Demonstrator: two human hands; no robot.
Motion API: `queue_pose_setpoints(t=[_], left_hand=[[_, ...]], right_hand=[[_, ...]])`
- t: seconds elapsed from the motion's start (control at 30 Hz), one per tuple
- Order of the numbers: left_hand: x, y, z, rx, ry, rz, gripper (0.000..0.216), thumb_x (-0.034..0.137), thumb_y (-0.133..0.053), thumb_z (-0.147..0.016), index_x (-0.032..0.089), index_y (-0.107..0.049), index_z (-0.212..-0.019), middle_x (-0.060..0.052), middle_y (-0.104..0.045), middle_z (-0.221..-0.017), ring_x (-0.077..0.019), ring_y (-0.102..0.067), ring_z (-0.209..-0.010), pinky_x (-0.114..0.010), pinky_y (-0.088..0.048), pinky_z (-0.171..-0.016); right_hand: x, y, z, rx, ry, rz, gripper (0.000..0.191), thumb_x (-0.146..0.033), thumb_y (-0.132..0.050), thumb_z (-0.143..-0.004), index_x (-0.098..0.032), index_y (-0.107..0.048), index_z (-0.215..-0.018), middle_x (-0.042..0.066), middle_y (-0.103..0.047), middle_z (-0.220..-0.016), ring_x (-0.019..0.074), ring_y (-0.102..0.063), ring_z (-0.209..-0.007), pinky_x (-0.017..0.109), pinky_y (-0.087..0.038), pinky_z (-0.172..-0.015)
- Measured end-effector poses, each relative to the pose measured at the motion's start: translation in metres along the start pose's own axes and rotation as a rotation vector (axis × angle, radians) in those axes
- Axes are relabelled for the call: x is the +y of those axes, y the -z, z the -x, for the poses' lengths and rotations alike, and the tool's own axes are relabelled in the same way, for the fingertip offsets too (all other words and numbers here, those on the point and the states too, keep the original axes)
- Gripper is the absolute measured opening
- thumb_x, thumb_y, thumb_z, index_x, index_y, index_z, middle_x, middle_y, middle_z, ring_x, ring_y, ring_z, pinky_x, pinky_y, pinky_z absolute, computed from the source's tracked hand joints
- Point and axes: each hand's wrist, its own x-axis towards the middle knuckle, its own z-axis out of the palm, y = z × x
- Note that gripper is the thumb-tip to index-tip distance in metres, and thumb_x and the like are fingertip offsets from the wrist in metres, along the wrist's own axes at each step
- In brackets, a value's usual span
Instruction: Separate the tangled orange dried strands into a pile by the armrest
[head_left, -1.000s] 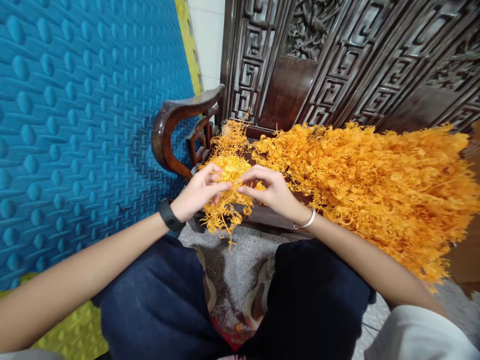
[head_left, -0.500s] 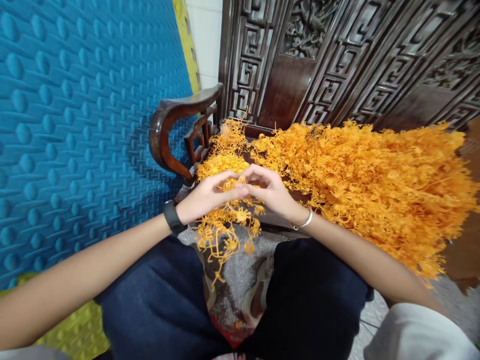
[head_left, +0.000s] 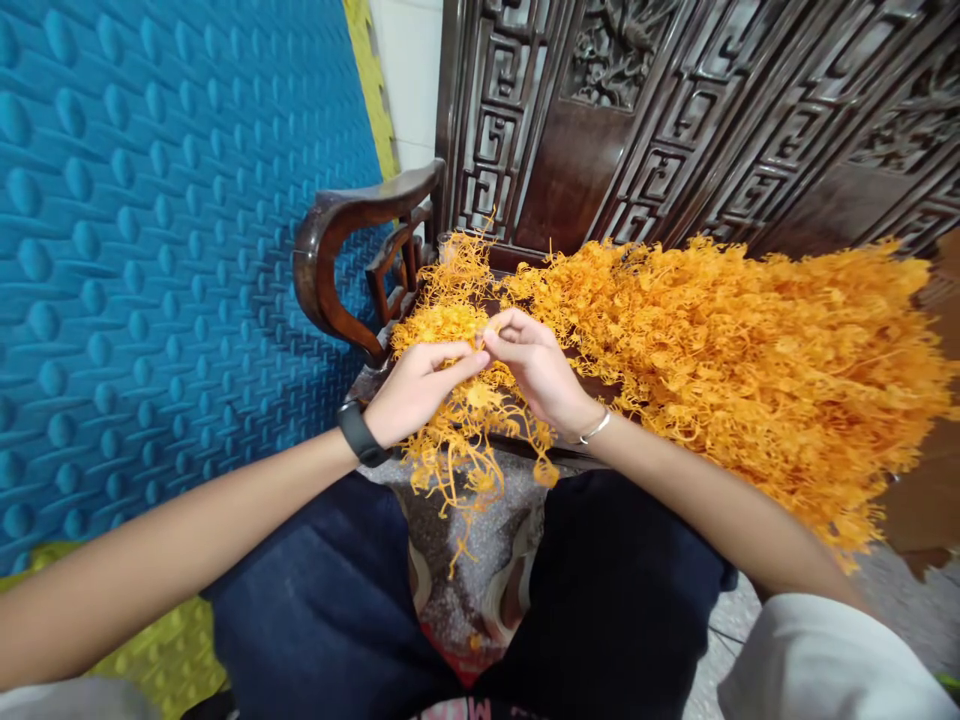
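Both of my hands meet over the near edge of the wooden seat, fingertips pinched close together. My left hand [head_left: 421, 388] is closed at thumb and forefinger on part of an orange plastic flower piece [head_left: 480, 395], which dangles below in thin stems. Beside it, my right hand [head_left: 541, 366] pinches at the same piece from the right. The exact spot between the fingertips is small and partly hidden. Just behind the hands lies a small heap of orange pieces [head_left: 439, 325].
A large pile of orange plastic flower pieces [head_left: 742, 360] covers the seat to the right. The carved wooden backrest [head_left: 574, 185] rises behind, with a curved armrest [head_left: 319, 255] at left. Blue foam matting [head_left: 165, 250] stands further left; brown cardboard [head_left: 926, 500] is at far right.
My right hand has lifted slightly and its fingers have drawn into a tighter pinch. My left hand has shifted a little right, and the dangling stems have swung right.
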Motion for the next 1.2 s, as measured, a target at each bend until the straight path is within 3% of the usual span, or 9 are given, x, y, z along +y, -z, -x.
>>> queue_pose_setpoints(t=[0.07,0.23,0.3,0.37,0.5,0.77,0.93,1.07,1.2], left_hand=[[0.001,-0.001,0.003,-0.015,0.014,-0.009,0.035,0.036,-0.050,-0.085,0.014,-0.050,-0.057,0.006,-0.035,-0.052,-0.0068,-0.031,-0.049,-0.023,-0.025,-0.051],[0.002,-0.007,0.015,-0.116,-0.044,-0.077,0.036,0.038,-0.048,-0.086,0.014,-0.054,-0.060,0.003,-0.046,-0.062,-0.0091,-0.042,-0.060,-0.023,-0.032,-0.059],[-0.001,-0.008,0.015,-0.150,-0.061,-0.086,0.033,0.038,-0.049,-0.085,0.014,-0.058,-0.065,0.002,-0.052,-0.066,-0.0101,-0.045,-0.064,-0.024,-0.034,-0.061],[-0.005,-0.007,0.012,-0.182,-0.044,-0.102,0.030,0.039,-0.051,-0.083,0.015,-0.061,-0.068,0.001,-0.056,-0.069,-0.0106,-0.047,-0.065,-0.024,-0.035,-0.062],[-0.013,-0.004,0.006,-0.221,0.020,-0.112,0.025,0.039,-0.056,-0.080,0.016,-0.064,-0.075,0.000,-0.063,-0.073,-0.0114,-0.051,-0.065,-0.025,-0.038,-0.062],[-0.009,-0.002,0.003,-0.230,0.062,-0.003,0.017,0.031,-0.061,-0.077,0.015,-0.064,-0.079,-0.002,-0.066,-0.084,-0.0119,-0.056,-0.073,-0.027,-0.042,-0.070],[-0.008,0.005,-0.002,-0.136,0.197,0.122,0.027,0.030,-0.066,-0.071,0.015,-0.063,-0.094,-0.002,-0.061,-0.085,-0.0068,-0.048,-0.056,-0.022,-0.040,-0.053],[-0.015,0.010,-0.006,0.009,0.181,0.212,0.035,0.024,-0.072,-0.065,0.016,-0.060,-0.097,-0.004,-0.058,-0.099,-0.0094,-0.051,-0.068,-0.022,-0.043,-0.055],[-0.019,0.011,-0.008,0.044,0.121,0.273,0.038,0.021,-0.072,-0.063,0.017,-0.059,-0.098,-0.005,-0.056,-0.107,-0.0106,-0.052,-0.075,-0.021,-0.044,-0.058]], right_hand=[[-0.004,0.018,-0.015,0.112,0.022,0.012,0.011,-0.017,-0.055,-0.072,-0.019,-0.046,-0.067,-0.003,-0.050,-0.066,0.0084,-0.049,-0.061,0.025,-0.042,-0.062],[-0.008,0.097,-0.047,0.637,0.167,0.200,0.015,-0.018,-0.054,-0.073,-0.019,-0.042,-0.064,-0.002,-0.052,-0.067,0.0057,-0.048,-0.053,0.022,-0.038,-0.054],[0.000,0.118,-0.047,0.535,-0.002,0.324,0.016,-0.018,-0.064,-0.065,-0.018,-0.048,-0.068,-0.002,-0.056,-0.063,0.0073,-0.050,-0.051,0.022,-0.038,-0.052],[0.013,0.128,-0.044,0.320,-0.171,0.497,0.022,-0.017,-0.071,-0.058,-0.016,-0.052,-0.070,-0.001,-0.058,-0.058,0.0093,-0.052,-0.051,0.023,-0.039,-0.051],[0.041,0.133,-0.042,0.003,-0.199,0.922,0.013,-0.019,-0.069,-0.060,-0.013,-0.060,-0.066,0.000,-0.059,-0.057,0.0096,-0.051,-0.054,0.023,-0.040,-0.054],[0.067,0.133,-0.038,-0.196,-0.265,1.168,0.010,-0.022,-0.067,-0.065,-0.013,-0.065,-0.070,-0.003,-0.056,-0.054,0.0076,-0.045,-0.050,0.021,-0.034,-0.051],[0.060,0.125,-0.038,-0.166,-0.197,1.256,0.015,-0.017,-0.064,-0.070,-0.012,-0.063,-0.083,0.001,-0.059,-0.066,0.0105,-0.049,-0.059,0.023,-0.035,-0.058],[0.026,0.092,-0.025,-0.182,0.109,1.109,0.024,-0.023,-0.058,-0.078,-0.014,-0.057,-0.101,0.003,-0.060,-0.078,0.0110,-0.049,-0.064,0.025,-0.038,-0.063],[-0.011,0.049,-0.001,-0.265,0.244,0.863,0.022,-0.035,-0.051,-0.085,-0.016,-0.058,-0.077,0.001,-0.057,-0.072,0.0104,-0.049,-0.065,0.024,-0.038,-0.063]])
